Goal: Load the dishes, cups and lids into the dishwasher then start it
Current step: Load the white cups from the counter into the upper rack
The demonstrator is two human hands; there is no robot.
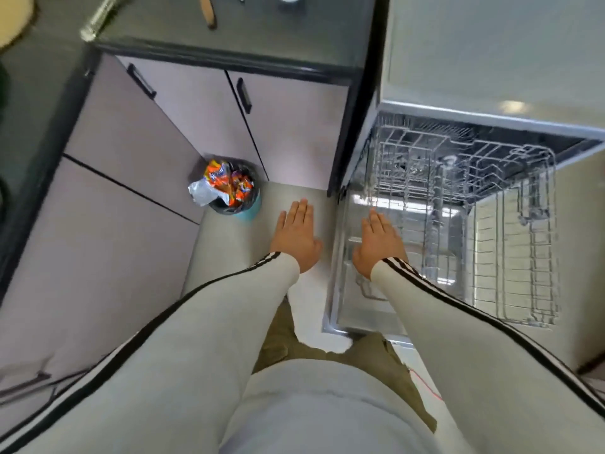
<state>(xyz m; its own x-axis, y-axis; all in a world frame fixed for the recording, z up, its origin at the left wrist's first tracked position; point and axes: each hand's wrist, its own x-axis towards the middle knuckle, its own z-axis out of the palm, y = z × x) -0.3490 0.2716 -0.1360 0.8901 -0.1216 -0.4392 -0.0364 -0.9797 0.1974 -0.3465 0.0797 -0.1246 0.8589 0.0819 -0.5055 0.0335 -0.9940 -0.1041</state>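
Observation:
The dishwasher stands open at the right, its door (366,309) folded down flat. A wire rack (510,224) is pulled out over the door and looks empty. My left hand (296,235) hovers flat, fingers straight, above the floor just left of the door. Over the door's left part, my right hand (379,244) is stretched out the same way, holding nothing. No dishes, cups or lids lie near my hands.
A small bin (234,188) stuffed with orange wrappers stands on the floor in the cabinet corner. Pale cabinet doors (288,132) with black handles run under a dark counter (262,31). A wooden utensil handle (207,9) lies on that counter.

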